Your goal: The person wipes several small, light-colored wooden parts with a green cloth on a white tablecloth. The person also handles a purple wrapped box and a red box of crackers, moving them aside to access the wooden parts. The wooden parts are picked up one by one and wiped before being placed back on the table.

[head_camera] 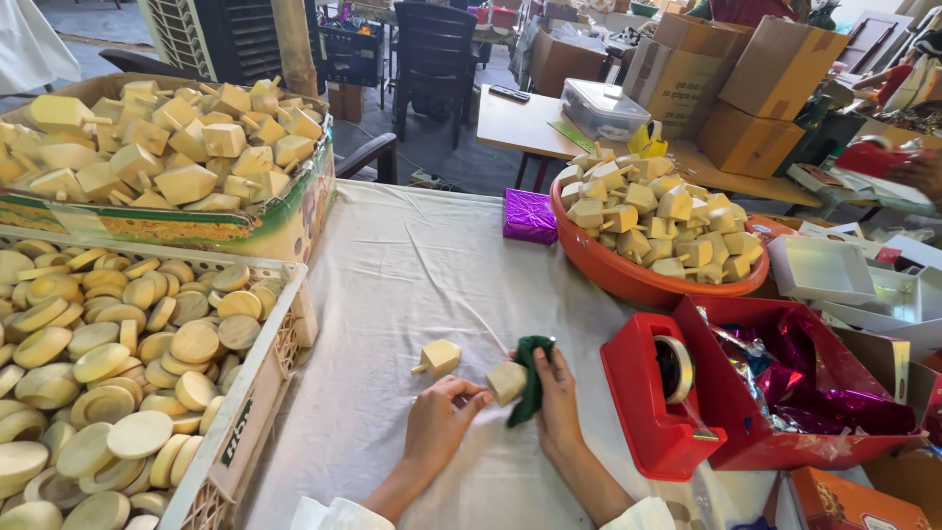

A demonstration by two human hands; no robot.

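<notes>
White cloth (392,294) covers the table. Left hand (439,417): fingers curled together, tips touching a wooden block (506,382). Right hand (555,397): fingers closed on a green rag (531,378), pressed against the block. Second block (439,358) lies just beyond. Red tape dispenser (655,402) to the right.

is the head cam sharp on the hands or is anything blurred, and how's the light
Head view: even, soft daylight with only faint shadows under the left hand and right hand; both hands, the wooden block and green cloth are sharp. Another person's hand at the right edge is motion-blurred. Wide-angle lens bends the crate of wooden discs at the left edge. Slight glare on the purple foil.
</notes>
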